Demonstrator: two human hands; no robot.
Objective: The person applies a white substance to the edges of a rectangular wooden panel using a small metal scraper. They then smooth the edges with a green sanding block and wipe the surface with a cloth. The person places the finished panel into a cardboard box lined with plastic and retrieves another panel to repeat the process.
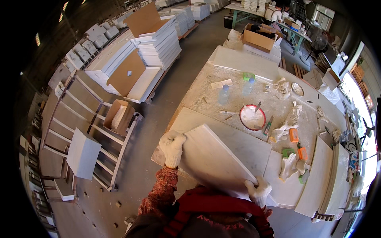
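A white stone slab [214,158] is tilted up at the near edge of the workbench, between my two hands. My left hand [173,148], in a white knit glove, grips its left edge with the fingers curled round. Near the slab's lower right corner, my gloved right hand [260,190] is closed on the edge, thumb on top. Beneath lies another marbled slab [242,139], flat on the bench. Beyond it stands a red-rimmed bowl [253,117] of white paste with a spatula in it. The slab's lower edge is partly hidden by my body.
Two plastic bottles [224,94], loose gloves [286,166] and orange blocks [293,135] lie about the dusty bench. More slabs [317,174] lean at the right. On the left stand a metal rack [107,148] and stacked slabs [158,47]. A person [273,15] works at the far table.
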